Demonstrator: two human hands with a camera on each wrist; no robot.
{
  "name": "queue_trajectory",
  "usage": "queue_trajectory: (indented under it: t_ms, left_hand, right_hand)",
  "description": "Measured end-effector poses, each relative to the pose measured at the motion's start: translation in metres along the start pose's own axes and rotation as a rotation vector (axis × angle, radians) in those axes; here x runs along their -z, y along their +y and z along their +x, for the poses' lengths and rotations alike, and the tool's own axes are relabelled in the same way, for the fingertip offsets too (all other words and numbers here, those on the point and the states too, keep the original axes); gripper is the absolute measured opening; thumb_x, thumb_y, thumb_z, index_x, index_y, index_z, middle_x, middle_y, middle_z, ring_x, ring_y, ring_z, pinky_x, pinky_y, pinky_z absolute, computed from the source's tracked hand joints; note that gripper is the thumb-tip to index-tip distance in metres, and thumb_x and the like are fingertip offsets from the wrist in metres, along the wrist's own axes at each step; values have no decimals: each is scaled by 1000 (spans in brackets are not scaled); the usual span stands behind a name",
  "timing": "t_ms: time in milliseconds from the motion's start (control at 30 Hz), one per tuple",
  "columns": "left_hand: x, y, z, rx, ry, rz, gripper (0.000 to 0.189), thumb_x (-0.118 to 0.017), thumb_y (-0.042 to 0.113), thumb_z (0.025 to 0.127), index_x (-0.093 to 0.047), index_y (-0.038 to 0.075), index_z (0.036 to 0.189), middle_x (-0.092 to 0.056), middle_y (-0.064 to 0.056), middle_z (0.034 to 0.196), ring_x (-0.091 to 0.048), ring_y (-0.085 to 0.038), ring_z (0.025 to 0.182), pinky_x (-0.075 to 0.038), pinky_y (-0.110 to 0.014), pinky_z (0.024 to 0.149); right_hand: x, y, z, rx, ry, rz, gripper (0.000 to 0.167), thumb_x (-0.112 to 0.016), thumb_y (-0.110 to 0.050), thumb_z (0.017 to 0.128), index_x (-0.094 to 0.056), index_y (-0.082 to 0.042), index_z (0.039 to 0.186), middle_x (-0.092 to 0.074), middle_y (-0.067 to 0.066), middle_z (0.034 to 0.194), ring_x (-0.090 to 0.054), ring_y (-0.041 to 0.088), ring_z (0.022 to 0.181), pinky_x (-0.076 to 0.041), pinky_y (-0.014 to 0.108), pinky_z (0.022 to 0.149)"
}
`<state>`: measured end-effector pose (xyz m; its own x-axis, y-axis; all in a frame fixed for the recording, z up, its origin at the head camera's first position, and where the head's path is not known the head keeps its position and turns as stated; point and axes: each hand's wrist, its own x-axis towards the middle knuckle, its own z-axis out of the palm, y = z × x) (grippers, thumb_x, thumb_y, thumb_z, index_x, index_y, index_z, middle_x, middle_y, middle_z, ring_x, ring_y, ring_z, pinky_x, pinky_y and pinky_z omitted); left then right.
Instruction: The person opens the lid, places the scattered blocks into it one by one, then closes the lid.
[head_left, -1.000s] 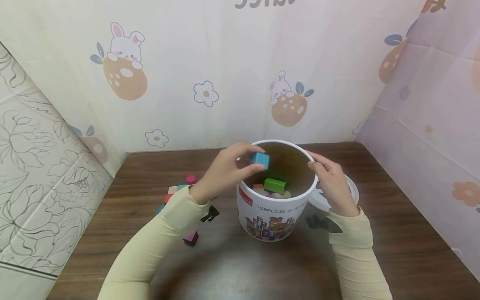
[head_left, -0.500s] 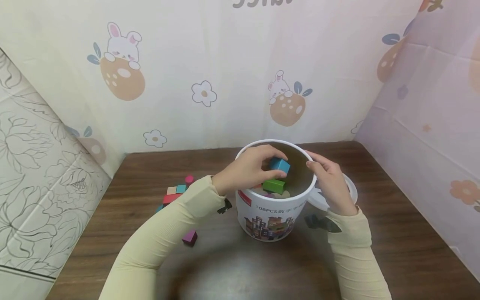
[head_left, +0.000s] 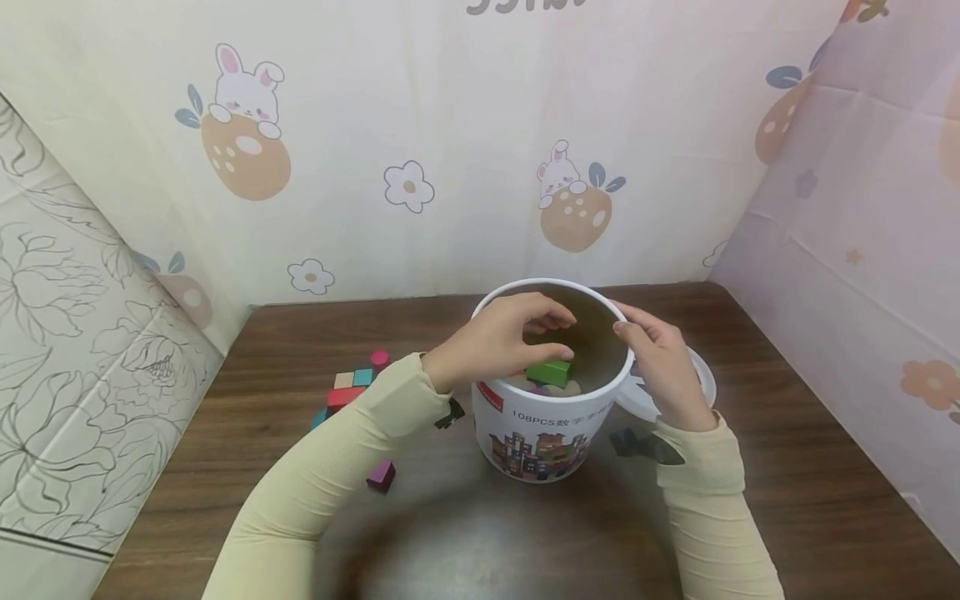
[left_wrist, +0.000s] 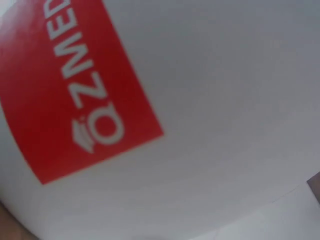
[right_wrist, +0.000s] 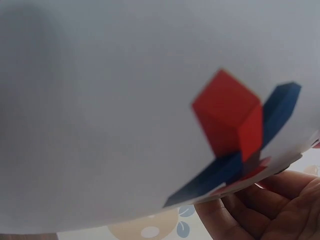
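A white printed bucket point(head_left: 536, 442) stands on the table, with a green block point(head_left: 549, 372) and several other blocks inside it. My left hand point(head_left: 510, 333) hangs over the bucket's mouth, thumb and fingers spread apart and nothing between them. On the bucket's right side, my right hand point(head_left: 663, 358) grips the rim, thumb over the edge and fingers along the outer wall. The right wrist view shows the fingers point(right_wrist: 265, 205) against the bucket's outside. In the left wrist view the bucket's red label point(left_wrist: 80, 95) fills much of the frame.
A white lid point(head_left: 701, 379) lies behind the right hand. Left of the bucket sit several loose blocks, among them a red block point(head_left: 343, 397), a teal block point(head_left: 362, 377) and a pink cylinder point(head_left: 380, 359). A purple block point(head_left: 381, 475) lies nearer the front.
My left hand moved right over the bucket with a blue block, then let it go; the blue block is now out of sight. My right hand stays on the rim.
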<state>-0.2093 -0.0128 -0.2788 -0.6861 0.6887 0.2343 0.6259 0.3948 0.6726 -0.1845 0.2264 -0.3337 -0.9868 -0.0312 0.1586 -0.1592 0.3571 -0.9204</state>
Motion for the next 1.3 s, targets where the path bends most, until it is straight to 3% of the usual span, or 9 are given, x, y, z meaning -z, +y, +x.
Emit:
queue_trajectory:
  t_ms: [167,300,500,633,833,933,1133,1300]
  left_hand:
    - [4,-1,-9,-4,42,-26,39,-74,25,88,-64,11,123,-66,-1,122,-64,-16,113,-52,-26,98]
    - [12,-4,-23,-8,107,0,38,-74,25,88,-65,13,122,-67,1,122,-63,-13,115,-51,-30,100]
    - [32,-20,-51,-42,266,75,36,-74,23,88,-66,12,121,-66,0,124,-59,-11,117,-50,-33,102]
    - [44,-34,-74,15,303,84,39,-75,24,87,-65,14,124,-64,0,127,-58,-14,121,-50,-38,103]
    - [44,-64,-112,237,192,146,41,-72,30,90,-61,20,128,-61,2,131,-57,-19,123,-50,-45,102]
    - [36,-80,-131,300,120,191,41,-72,30,90,-62,17,127,-62,-1,130,-57,-20,122,-49,-45,102]
    - [17,-106,-160,332,-5,284,39,-76,26,85,-66,10,119,-69,-3,117,-63,-21,107,-52,-41,94]
    - [1,-116,-175,340,-137,321,39,-82,23,79,-69,5,111,-69,-5,106,-63,-20,95,-55,-38,85]
  right_hand:
    - [0,-2,1,3,3,-7,43,-41,-33,104,-52,-15,142,-57,14,137,-61,13,105,-59,31,77]
    - [0,-2,1,4,4,-1,43,-41,-32,104,-52,-15,142,-56,15,138,-60,17,108,-60,38,79]
    - [-1,-1,1,8,2,-2,44,-41,-34,104,-51,-16,143,-55,14,140,-59,20,112,-59,43,82]
    - [0,0,1,9,0,-4,44,-41,-35,104,-50,-17,144,-54,14,141,-59,21,113,-59,43,81]
    - [-1,-1,1,12,3,-4,45,-41,-36,104,-51,-18,143,-55,13,140,-59,26,114,-59,42,81]
    - [-1,-1,0,7,4,-5,45,-42,-37,104,-51,-18,143,-55,12,140,-58,26,114,-59,41,81]
    - [-1,-2,0,6,9,-7,45,-41,-37,104,-51,-17,143,-55,12,140,-57,28,115,-58,44,83]
    - [-2,-1,1,12,10,-1,45,-42,-38,103,-51,-17,143,-55,12,139,-57,29,116,-58,43,83]
